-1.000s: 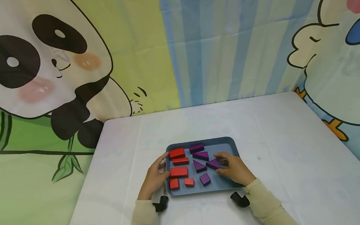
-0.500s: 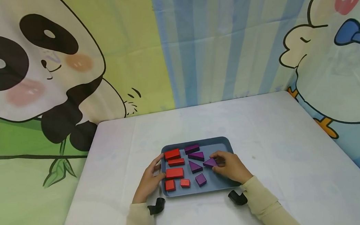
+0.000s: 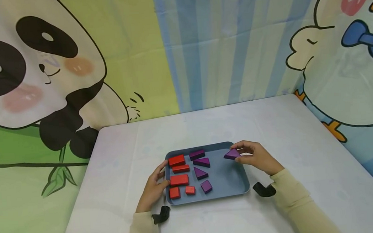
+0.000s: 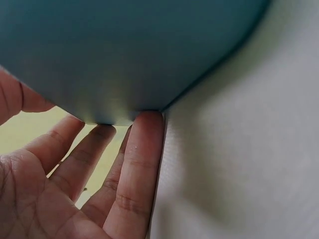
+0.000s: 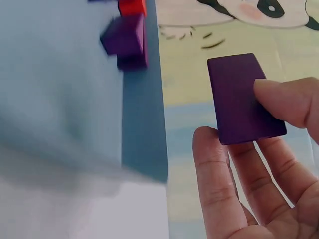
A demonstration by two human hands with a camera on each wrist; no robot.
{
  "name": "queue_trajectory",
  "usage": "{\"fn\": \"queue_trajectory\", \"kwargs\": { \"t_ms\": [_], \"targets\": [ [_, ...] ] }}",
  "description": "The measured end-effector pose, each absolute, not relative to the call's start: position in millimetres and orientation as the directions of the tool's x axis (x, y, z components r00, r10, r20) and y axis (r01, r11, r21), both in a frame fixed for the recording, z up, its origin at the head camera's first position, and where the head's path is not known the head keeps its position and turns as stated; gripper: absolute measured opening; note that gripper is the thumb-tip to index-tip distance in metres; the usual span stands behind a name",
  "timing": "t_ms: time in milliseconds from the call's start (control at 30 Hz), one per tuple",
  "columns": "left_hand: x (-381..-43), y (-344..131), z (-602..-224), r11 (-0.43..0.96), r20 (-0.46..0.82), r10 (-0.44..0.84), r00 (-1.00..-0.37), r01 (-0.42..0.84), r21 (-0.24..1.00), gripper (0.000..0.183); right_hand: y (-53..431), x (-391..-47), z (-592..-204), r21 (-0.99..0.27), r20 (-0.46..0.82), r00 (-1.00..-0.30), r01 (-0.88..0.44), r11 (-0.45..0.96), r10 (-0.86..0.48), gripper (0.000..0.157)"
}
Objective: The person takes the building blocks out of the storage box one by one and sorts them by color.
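Purple triangle block (image 3: pixel 231 154): pinched between right hand's (image 3: pixel 259 157) thumb and fingers, raised near far right corner of tray (image 3: pixel 229 180). Left hand (image 3: pixel 154 188): fingers extended, touching tray's left end, likely steadying it.

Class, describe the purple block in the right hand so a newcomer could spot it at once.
On the white table, find the blue-grey tray. Near its far right corner, the right hand pinches a triangular purple block. Only this block is held; the other purple blocks rest in the tray.
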State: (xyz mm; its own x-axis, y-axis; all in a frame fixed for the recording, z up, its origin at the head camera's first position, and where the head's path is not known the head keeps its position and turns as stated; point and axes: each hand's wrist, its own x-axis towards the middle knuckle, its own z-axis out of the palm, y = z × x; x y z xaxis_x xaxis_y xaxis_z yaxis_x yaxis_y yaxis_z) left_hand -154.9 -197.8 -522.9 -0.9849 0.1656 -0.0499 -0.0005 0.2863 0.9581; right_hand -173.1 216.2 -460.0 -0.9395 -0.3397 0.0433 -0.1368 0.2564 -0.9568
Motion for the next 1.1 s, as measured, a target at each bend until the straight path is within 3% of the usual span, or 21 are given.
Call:
{"fn": "queue_trajectory", "kwargs": {
  "t_ms": [500,1100],
  "targets": [
    [-156.6,-200.1,-526.5,0.239,-0.047,0.175,-0.983,-0.004,0.971,0.077,271.8,-214.3,-470.7,-0.936,-0.062,-0.959,-0.041,0.349,-0.277,0.044],
    [-156.2,-198.7,-526.4,0.246,-0.049,0.167,-0.985,-0.006,0.969,0.078,283.7,-233.7,-482.4,-0.854,-0.126,-0.949,-0.045,0.518,-0.29,0.05]
  ]
}}
